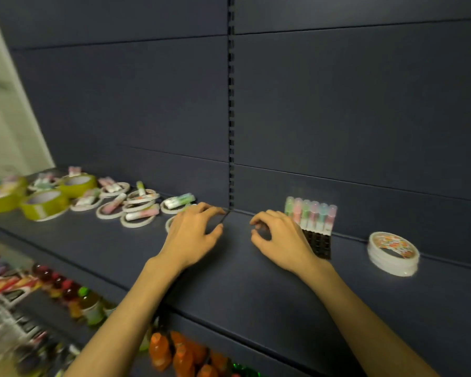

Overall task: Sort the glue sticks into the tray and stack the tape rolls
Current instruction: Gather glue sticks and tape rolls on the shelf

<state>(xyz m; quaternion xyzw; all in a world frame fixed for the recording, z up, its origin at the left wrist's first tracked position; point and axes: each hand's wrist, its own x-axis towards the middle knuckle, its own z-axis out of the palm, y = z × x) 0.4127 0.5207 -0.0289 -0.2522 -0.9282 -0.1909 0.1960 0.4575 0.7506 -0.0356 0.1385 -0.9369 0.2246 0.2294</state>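
both hands over the dark shelf, near its middle seam. left hand palm down, fingers spread and loosely bent, holding nothing; partly covering a thin white tape ring at its left edge. right hand also holding nothing, fingers curled loosely, thumb and forefinger close but with nothing seen between them.

loose glue sticks scattered to the left among white tape rolls and yellow tape rolls, lying flat, long axes mostly running left-right or slanted. left hand clearly nearer these; nearest stick just up and left of its fingers.

tray just beside the right hand, on its far right side, a row of sticks standing upright in it. stacked rolls further right, well apart from the loose ones.

likely next: left hand picks, right hand places.

roll label colourful, orange and green; no writing readable anywhere, too blurred.
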